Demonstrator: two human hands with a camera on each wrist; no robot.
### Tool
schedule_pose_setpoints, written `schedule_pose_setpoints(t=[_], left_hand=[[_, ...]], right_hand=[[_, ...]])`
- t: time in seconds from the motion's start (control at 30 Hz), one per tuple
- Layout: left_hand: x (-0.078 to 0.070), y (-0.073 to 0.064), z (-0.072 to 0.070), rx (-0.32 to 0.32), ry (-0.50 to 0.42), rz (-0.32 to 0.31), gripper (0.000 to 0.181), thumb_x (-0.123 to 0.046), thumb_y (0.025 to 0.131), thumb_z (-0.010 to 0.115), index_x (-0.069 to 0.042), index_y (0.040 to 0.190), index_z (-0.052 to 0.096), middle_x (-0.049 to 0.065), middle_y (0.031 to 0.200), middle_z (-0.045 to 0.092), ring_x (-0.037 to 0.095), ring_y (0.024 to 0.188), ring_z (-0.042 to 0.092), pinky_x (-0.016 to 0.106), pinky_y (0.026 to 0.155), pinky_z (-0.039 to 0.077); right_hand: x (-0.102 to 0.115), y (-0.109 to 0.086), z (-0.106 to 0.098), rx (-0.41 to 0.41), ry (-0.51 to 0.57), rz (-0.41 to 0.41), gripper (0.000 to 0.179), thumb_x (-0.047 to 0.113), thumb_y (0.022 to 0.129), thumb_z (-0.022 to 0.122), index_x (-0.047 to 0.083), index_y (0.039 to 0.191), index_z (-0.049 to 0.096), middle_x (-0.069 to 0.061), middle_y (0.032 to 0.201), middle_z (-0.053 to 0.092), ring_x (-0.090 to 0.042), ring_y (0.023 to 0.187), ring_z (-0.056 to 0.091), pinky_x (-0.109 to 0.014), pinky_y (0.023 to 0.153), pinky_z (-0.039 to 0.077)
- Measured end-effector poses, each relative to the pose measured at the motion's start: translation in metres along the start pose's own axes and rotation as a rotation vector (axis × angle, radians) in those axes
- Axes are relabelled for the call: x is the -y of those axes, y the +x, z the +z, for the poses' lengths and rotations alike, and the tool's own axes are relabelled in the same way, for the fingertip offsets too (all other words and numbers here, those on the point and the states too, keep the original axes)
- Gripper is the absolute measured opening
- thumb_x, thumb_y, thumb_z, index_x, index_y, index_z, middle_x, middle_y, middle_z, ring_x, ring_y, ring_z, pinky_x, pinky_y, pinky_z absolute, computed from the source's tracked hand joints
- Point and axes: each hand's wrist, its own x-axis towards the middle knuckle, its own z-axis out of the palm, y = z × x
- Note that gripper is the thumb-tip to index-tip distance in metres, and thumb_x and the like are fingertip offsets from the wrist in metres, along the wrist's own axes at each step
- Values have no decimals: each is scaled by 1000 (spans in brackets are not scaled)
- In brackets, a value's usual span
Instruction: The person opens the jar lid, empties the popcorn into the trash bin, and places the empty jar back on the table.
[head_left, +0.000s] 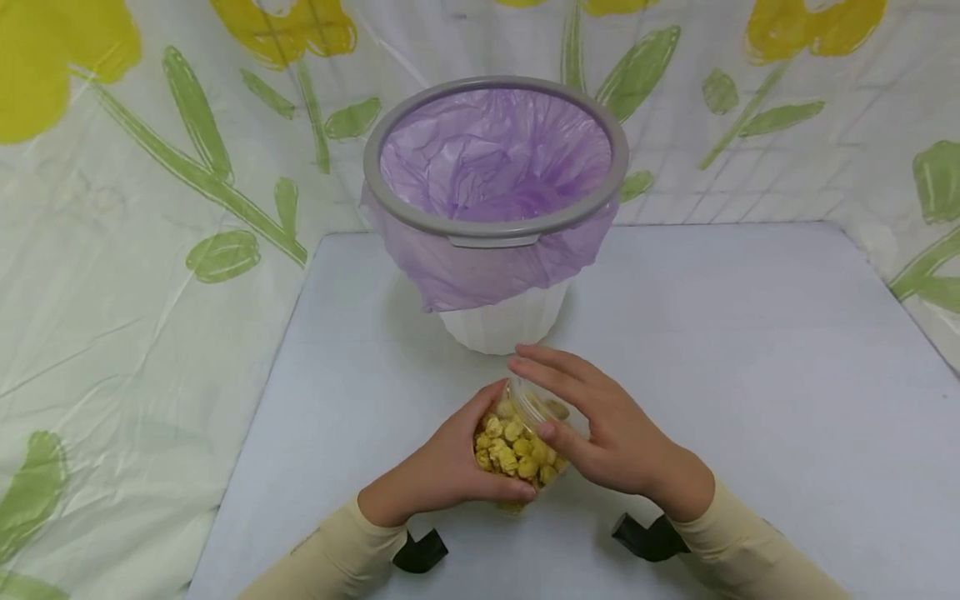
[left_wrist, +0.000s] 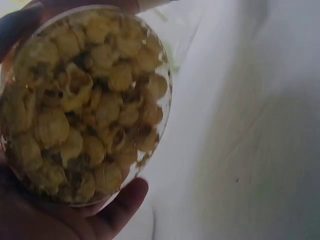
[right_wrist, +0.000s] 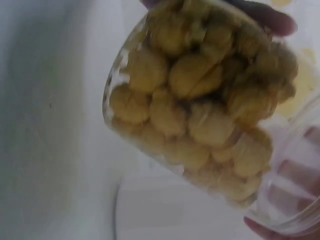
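A clear plastic jar of yellow popcorn [head_left: 517, 447] is tilted, its mouth end toward my right hand. My left hand [head_left: 457, 467] grips the jar's body, thumb on one side and fingers on the other. The jar's round bottom, packed with popcorn [left_wrist: 85, 110], fills much of the left wrist view. My right hand [head_left: 600, 425] holds the clear lid [head_left: 531, 406] at the jar's top, thumb at the near edge and fingers across the far side. Fingers show through the clear lid end [right_wrist: 295, 195] in the right wrist view; whether it is loose from the rim I cannot tell.
Behind the hands stands a white bin [head_left: 502, 321] with a grey rim and a purple bag [head_left: 495, 271] folded over it. The pale table [head_left: 750, 375] extends to both sides. A flowered sheet [head_left: 165, 333] hangs around it. Black straps [head_left: 422, 550] show near both wrists.
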Motion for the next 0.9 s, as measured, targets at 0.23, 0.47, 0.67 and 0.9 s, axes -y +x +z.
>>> schedule_pose_setpoints(t=[0.23,0.47,0.67,0.9], left_hand=[[6,-1,-7,180,-178,10,92,-39,84,89,-18,157,38,9,128,63,25,109,67,43,91,59],[7,0,-10,216,-190,38,89,-44,85,88,-16,155,40,8,128,63,23,108,67,44,90,59],[5,2,-6,94,-53,-32,98,-39,82,91,-29,161,34,3,135,60,23,115,64,39,95,57],[3,5,6,-190,337,26,107,-39,74,97,-36,161,34,-5,138,53,15,120,55,43,100,52]], right_hand=[[-1,0,-5,15,156,-149,54,32,106,62,10,155,52,-11,159,50,-28,147,48,-38,120,39],[-4,0,-9,60,179,-179,59,25,102,68,10,156,50,-14,161,47,-29,151,42,-39,123,34],[-7,-2,-13,121,186,-67,70,18,95,76,17,159,47,-8,167,40,-30,155,35,-48,122,34],[1,1,-11,-60,61,244,54,36,111,53,19,161,43,-4,164,43,-28,153,38,-61,118,35]])
